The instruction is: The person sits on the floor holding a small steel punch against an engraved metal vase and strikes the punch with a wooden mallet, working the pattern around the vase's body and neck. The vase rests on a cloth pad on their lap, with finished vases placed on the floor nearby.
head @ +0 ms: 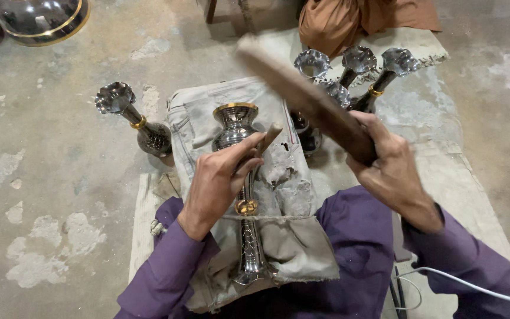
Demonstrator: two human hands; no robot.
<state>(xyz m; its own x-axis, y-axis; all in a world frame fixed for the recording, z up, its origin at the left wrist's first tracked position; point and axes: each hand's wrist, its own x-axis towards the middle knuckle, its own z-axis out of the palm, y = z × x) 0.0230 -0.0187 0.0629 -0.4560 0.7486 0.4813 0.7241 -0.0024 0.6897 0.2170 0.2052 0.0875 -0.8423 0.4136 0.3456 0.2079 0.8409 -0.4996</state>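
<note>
A tall silver metal vase (236,127) with gold bands lies on a grey cloth (278,177) over my lap, its flared mouth pointing away from me. My left hand (219,180) is closed on a short wooden stick (268,139) set against the vase's neck. My right hand (385,162) grips a flat brown wooden bat (302,94), raised and blurred above the vase.
One similar vase (134,118) lies on the concrete floor to the left. Several more vases (355,77) stand at the upper right on a mat. A shiny round metal bowl (39,20) sits at the top left. A white cable (473,286) runs at the lower right.
</note>
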